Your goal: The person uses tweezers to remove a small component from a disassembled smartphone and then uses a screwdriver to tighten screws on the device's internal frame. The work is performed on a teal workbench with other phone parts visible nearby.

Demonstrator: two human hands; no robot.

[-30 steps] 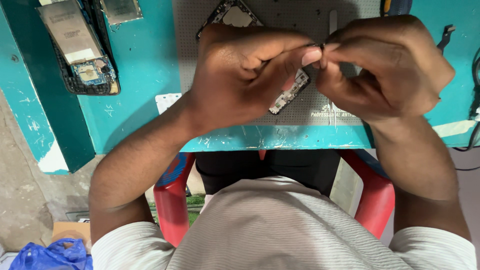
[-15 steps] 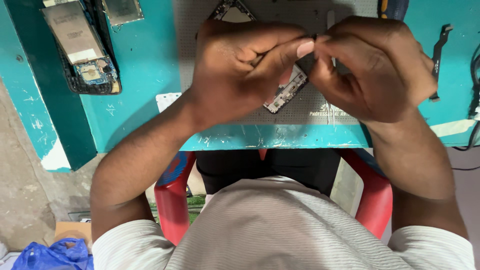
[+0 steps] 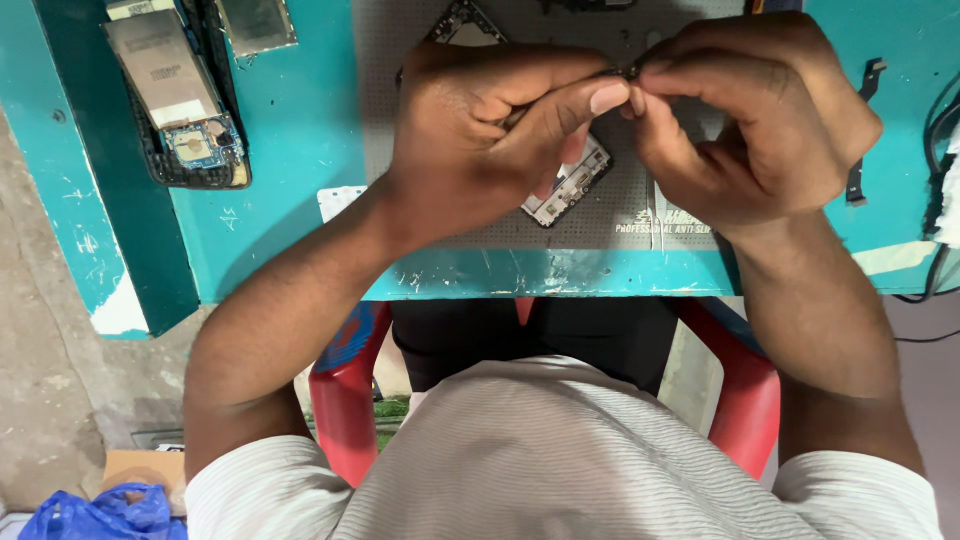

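a tiny dark part sits pinched between the fingertips of both hands, held in the air above the grey mat near the top of the view; it is too small to tell what it is. the left hand curls into a loose fist, its thumb stretched rightward so the pale nail meets the part, with the other fingers folded in behind. the right hand comes in from the other side, its fingers bent and bunched, the tips closing on the same part, so the two hands touch at that point.

under the left hand lies a small circuit board, a narrow strip with metal bits, tilted on the mat and partly hidden by the knuckles. another dark framed piece peeks out above the left hand at the mat's far edge.

the mat rests on a teal table with a worn front edge. to the far left an opened phone lies face down, its battery and inner boards showing, and a shiny flat plate lies just beside it. right of the right hand a thin dark bracket lies on the table, and a black cable runs along the right edge.

below the table a red plastic chair shows either side of the person's striped pale shirt, and a blue bag lies on the floor at bottom left.
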